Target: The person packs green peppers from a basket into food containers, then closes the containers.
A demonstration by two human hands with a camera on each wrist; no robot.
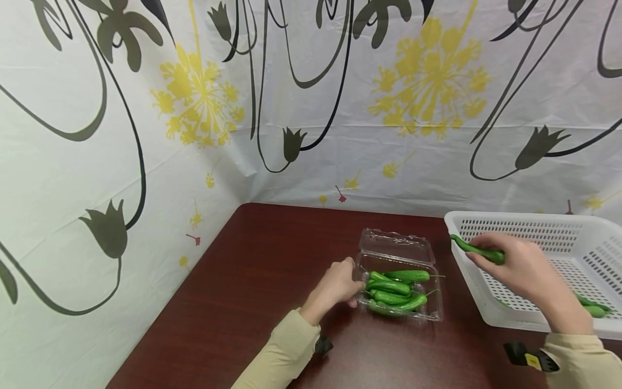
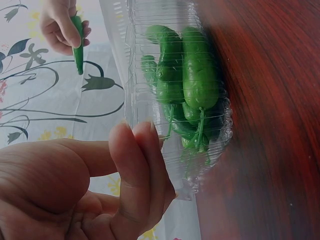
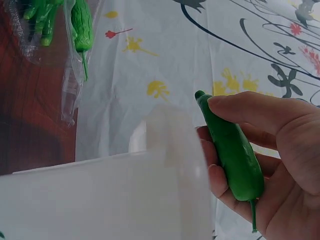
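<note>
Green pepper [image 3: 231,150] near white basket [image 1: 510,320]

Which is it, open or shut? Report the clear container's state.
Open: on the clear container, the lid lies back at the far side, leaving the green peppers inside uncovered.

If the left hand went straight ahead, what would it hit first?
The clear container, whose near side the left hand seems to touch, though exact contact is hard to judge; just inside lie green peppers.
</note>
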